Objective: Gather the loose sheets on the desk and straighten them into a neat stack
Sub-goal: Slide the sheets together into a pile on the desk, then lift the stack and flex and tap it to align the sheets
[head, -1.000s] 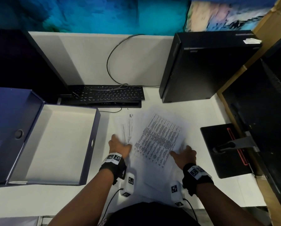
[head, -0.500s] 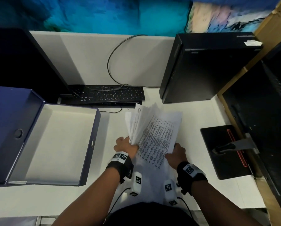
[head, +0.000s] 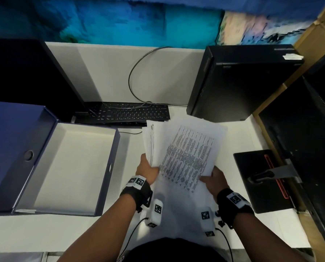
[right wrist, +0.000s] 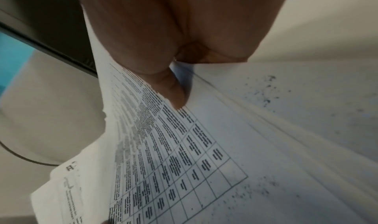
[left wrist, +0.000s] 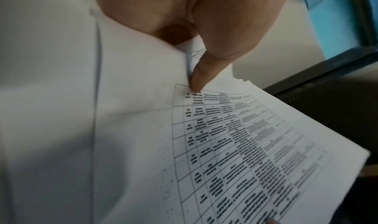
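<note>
Several white sheets (head: pixel 188 148) with printed tables are bunched together and lifted off the white desk (head: pixel 44 231), fanned out unevenly toward the keyboard. My left hand (head: pixel 148 169) grips their left edge, and in the left wrist view its thumb (left wrist: pixel 204 72) presses on the top printed sheet (left wrist: pixel 245 146). My right hand (head: pixel 212 178) grips the lower right corner; the right wrist view shows its thumb (right wrist: pixel 171 91) on the sheets (right wrist: pixel 184 146). More white paper (head: pixel 178 214) lies on the desk under my wrists.
An open dark blue box (head: pixel 112 167) with a white inside sits left of the sheets. A black keyboard (head: pixel 127 112) lies behind, a black computer tower (head: pixel 239 82) at the back right. A black monitor base (head: pixel 261 184) stands to the right.
My hands moved inward from flat on the spread sheets, gathered them into a bunch and lifted its far end off the desk.
</note>
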A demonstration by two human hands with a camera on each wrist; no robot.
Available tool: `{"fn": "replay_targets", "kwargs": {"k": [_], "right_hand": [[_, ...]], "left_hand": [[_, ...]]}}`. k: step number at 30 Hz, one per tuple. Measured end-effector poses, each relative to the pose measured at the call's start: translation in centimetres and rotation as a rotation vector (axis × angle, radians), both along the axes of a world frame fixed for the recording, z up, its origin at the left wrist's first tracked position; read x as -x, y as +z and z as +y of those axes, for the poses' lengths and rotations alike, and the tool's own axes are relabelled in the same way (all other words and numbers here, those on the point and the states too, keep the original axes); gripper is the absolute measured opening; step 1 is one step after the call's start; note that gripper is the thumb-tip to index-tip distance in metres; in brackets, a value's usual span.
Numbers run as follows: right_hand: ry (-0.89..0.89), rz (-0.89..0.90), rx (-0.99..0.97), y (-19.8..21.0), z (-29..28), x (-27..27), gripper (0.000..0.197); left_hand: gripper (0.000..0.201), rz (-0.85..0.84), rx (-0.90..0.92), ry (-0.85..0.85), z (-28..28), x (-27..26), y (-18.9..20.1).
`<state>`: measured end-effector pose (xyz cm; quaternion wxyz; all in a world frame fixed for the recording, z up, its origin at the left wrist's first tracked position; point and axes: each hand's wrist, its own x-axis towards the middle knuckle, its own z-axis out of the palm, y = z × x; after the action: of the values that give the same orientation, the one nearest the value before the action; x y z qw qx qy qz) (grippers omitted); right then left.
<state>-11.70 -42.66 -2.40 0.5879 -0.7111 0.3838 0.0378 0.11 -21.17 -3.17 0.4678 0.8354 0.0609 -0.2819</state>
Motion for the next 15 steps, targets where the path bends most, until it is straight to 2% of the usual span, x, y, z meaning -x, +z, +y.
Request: {"fn": "replay_targets", "kwargs": {"k": [4, 6, 8, 10, 15], "right_hand": [[-0.143, -0.172, -0.036, 3.6, -0.6, -2.1, 0.032], [-0.195, -0.272, -0.061, 5.7, -0.8, -3.2, 0.02], [-0.218, -0.356, -0.037, 7.4, -0.8, -3.8, 0.02], [-0.197, -0.404, -0.013, 8.2, -0.4, -3.9, 0.016], [-0.156, -0.456, 0.048, 8.0, 0.8, -3.1, 0.032]], "left_hand": [[0.035, -0.109, 0.254, 0.081, -0.3, -2.3, 4.1], [0.034, -0.16, 0.436, 0.125, -0.5, -3.1, 7.1], [0.033, -0.211, 0.562, 0.16, -0.5, -3.3, 9.8], [0.03, -0.228, 0.626, 0.163, -0.3, -2.7, 11.2], [0.032, -0.197, 0.627, 0.135, 0.0, -1.2, 10.8]]}}
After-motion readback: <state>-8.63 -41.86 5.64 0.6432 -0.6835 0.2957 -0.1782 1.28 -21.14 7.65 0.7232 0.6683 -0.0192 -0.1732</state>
